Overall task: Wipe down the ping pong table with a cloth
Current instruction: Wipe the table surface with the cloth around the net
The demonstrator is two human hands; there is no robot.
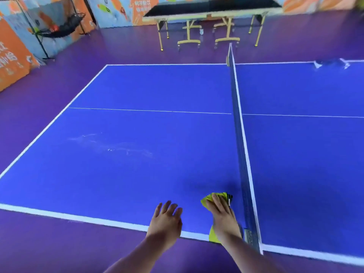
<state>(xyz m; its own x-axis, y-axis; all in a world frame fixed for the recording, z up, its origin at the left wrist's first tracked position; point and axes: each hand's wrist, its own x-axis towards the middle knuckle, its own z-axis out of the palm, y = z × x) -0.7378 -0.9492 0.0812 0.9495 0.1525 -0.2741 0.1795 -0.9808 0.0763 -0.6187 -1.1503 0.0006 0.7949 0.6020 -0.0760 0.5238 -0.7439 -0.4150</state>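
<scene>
The head view looks forward and down over the ping pong table (137,91), seemingly from close beside its net (239,134).

Print on wall banners (11,62), blurred, unreadable

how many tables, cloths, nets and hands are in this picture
tables: 2, blue table and dark table behind it
cloths: 1, yellow cloth
nets: 1, net on the blue table
hands: 2, left hand and right hand
total: 6
blurred blue-and-white thing at the far edge: too unclear, not counted
</scene>
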